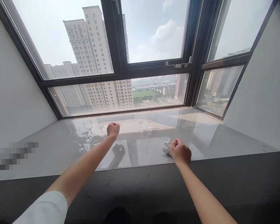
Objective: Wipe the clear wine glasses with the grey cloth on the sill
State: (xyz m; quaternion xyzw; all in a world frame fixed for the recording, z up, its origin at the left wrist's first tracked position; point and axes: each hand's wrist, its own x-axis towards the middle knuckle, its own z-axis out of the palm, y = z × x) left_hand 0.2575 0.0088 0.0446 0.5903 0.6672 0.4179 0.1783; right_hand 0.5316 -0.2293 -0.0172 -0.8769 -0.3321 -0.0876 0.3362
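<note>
My right hand (180, 151) is closed around a crumpled white cloth (167, 146), which bunches out on its left side just above the sill's front edge. My left hand (113, 129) is a fist raised over the glossy window sill (149, 146); whatever it may hold is hidden. Left of that fist, several clear stemmed glasses stand upright, among them a near wine glass (82, 148) and one beside my wrist (100, 125). Farther back, between my hands, two more stand side by side: a left wine glass (140, 119) and a right wine glass (149, 119).
A dark-framed window (116, 77) rises behind the sill, with towers outside. White walls (254, 102) close in both sides. Below the sill's front edge is a dark grey wall face (140, 183). A blurred-out patch (16, 155) covers something at the left.
</note>
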